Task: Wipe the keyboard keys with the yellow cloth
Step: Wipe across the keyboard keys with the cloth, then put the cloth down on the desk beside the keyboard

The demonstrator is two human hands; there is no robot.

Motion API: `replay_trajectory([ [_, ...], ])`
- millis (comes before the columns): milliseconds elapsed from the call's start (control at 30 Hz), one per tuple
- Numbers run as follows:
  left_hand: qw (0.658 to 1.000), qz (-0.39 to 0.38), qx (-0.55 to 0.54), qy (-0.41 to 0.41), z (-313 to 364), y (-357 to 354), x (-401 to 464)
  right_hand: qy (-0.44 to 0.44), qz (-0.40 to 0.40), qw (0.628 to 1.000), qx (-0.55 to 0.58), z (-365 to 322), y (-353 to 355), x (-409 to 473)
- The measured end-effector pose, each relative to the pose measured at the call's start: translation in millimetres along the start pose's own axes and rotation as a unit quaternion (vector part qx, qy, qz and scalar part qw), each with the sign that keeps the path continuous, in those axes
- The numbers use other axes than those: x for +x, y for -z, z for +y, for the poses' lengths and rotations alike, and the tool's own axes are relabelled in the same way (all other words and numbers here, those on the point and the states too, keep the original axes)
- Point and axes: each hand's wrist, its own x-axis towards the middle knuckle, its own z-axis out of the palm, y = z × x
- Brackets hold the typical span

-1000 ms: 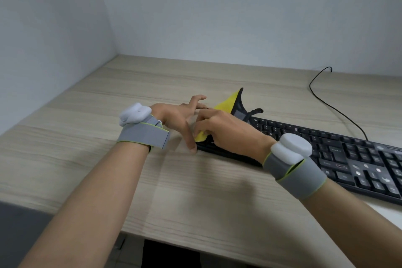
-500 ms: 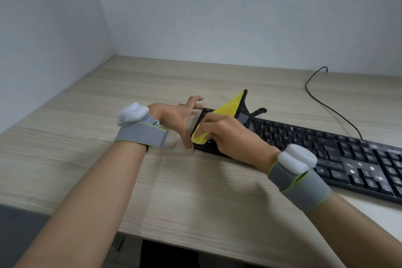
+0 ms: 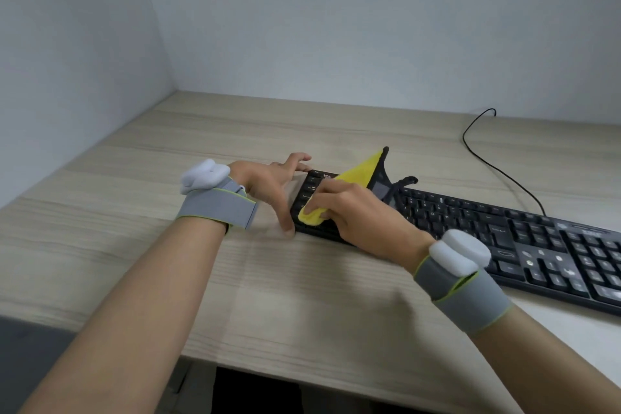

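Observation:
A black keyboard (image 3: pixel 497 235) lies across the wooden desk, running from the centre to the right edge. My right hand (image 3: pixel 356 212) grips a yellow cloth (image 3: pixel 359 170) with black trim and presses it on the keys at the keyboard's left end; one corner of the cloth sticks up behind the hand. My left hand (image 3: pixel 268 183) holds the keyboard's left edge, thumb at the front corner and fingers at the back corner. Both wrists wear grey bands with white pads.
The keyboard's black cable (image 3: pixel 497 165) curves across the desk (image 3: pixel 168 228) toward the back wall at the right. Walls close the desk at the left and back. The desk's front edge runs below my forearms.
My right hand has slid the cloth a little rightward, uncovering keys at the keyboard's left end. My left hand stays at the left edge.

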Motion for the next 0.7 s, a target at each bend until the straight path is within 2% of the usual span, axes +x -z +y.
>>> replay_trajectory([
  [133,1.000,-0.018,-0.022,-0.006,-1,1,0,0.006,-0.007,1.000,-0.006,-16,-5,-4],
  [267,0.998,-0.022,-0.057,-0.007,-7,1,-12,-0.073,0.081,0.993,0.043,-23,-4,19],
  [367,0.995,0.017,-0.096,0.008,-22,9,-33,-0.171,0.166,0.965,0.108,-23,-1,44],
  [467,0.982,0.029,-0.185,0.026,-34,22,-60,-0.244,0.212,0.924,0.204,-24,-4,70],
  [600,0.952,0.058,-0.299,0.013,-36,28,-84,-0.271,0.204,0.890,0.303,-37,-19,95],
  [700,0.938,0.095,-0.331,0.031,-37,25,-85,-0.256,0.165,0.881,0.361,-46,-29,105],
])
